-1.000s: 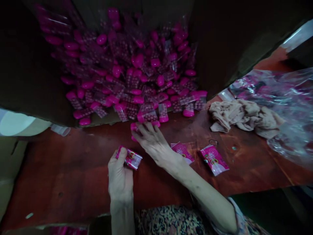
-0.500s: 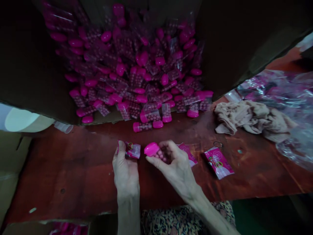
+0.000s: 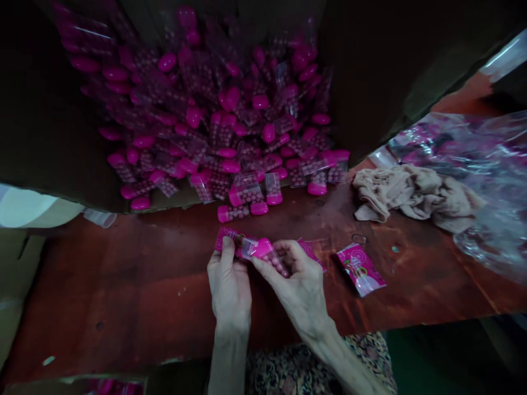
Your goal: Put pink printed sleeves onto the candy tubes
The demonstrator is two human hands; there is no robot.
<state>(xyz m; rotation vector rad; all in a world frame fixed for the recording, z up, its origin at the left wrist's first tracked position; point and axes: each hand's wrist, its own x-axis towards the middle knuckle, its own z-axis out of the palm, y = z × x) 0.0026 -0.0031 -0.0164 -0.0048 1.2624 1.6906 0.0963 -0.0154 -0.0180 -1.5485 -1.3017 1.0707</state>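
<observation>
My left hand [image 3: 230, 282] pinches a pink printed packet [image 3: 234, 238] with a clear end. Between the thumb and fingers of my right hand [image 3: 300, 280] is a clear candy container [image 3: 275, 259] with a pink cap and pink balls inside. The capped end of the container meets the clear end of the packet; whether it is inside the packet I cannot tell. Right of my right hand lie a flat pink packet [image 3: 365, 270] and, partly hidden behind the fingers, another pink packet [image 3: 313, 253].
A large open cardboard box [image 3: 370, 71] behind my hands holds a heap of pink-capped containers [image 3: 230, 131], some spilling onto the red-brown table [image 3: 144, 285]. A crumpled beige cloth [image 3: 415, 195] and a clear plastic bag [image 3: 489, 214] lie right. A white bowl [image 3: 33, 206] stands left.
My left hand has moved right with the packet, bringing its clear end up to the container's pink cap. My right hand still grips the container. The whole view has shifted slightly.
</observation>
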